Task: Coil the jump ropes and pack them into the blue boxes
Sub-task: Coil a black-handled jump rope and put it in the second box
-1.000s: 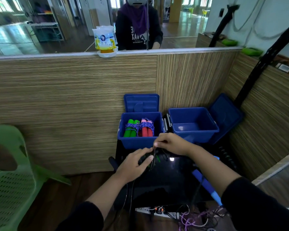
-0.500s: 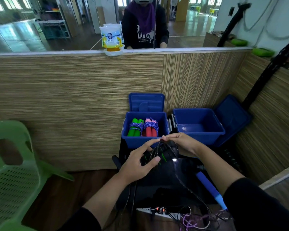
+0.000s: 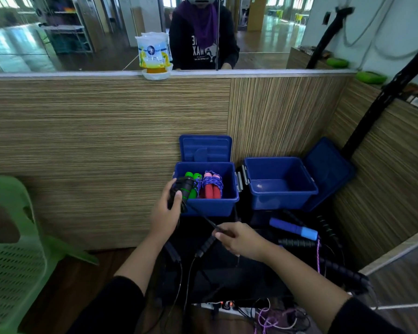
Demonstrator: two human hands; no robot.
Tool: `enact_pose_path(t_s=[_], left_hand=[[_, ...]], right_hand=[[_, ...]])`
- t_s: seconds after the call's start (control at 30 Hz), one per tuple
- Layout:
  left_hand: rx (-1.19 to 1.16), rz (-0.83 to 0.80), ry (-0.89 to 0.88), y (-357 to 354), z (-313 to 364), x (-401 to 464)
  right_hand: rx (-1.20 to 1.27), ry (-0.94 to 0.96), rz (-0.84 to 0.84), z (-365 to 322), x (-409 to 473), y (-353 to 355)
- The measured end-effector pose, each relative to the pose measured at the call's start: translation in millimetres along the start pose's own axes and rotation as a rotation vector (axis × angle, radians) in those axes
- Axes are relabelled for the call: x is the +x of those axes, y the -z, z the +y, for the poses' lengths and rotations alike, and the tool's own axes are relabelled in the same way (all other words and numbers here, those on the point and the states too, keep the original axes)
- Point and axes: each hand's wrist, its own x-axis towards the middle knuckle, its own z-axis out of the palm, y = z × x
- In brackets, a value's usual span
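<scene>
1. The two blue boxes sit side by side against the wood-grain partition: the left box already holds a green-handled bundle and a pink-handled bundle, while the right box looks bare inside.
2. The left hand has its fingers curled round a black jump rope, raised at the left box's near-left corner. Half a second ago that bundle was low over the dark table, with both hands on it.
3. The right hand pinches the rope's loose cord, which runs taut up to the bundle; it has drawn back towards the body.
4. To finish the coil well, I'd keep that cord tight and wrap the tail snugly round the handles before lowering it in.
5. A blue-handled rope lies uncoiled on the table.
</scene>
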Motion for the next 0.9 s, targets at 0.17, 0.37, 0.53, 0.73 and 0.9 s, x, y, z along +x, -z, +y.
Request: enact_pose_path(t_s=[0.17, 0.37, 0.53, 0.73, 0.9], left_hand=[[0.148, -0.049, -0.010, -9, -10, -10], [0.140, -0.141, -0.047, -22, -11, -20], [0.140, -0.187, -0.037, -25, -1, -20], [-0.023, 0.017, -0.066, -26, 9, -14], [-0.140, 0.224, 0.117, -7, 19, 10]], right_hand=[[-0.395, 0.147, 0.280, -22, 9, 3], [-0.200, 0.042, 0.387, -17, 30, 19], [-0.161, 0.026, 0.388, -10, 35, 16], [-0.280, -0.099, 0.318, 0, 31, -1], [-0.245, -0.041, 0.168, 4, 5, -27]])
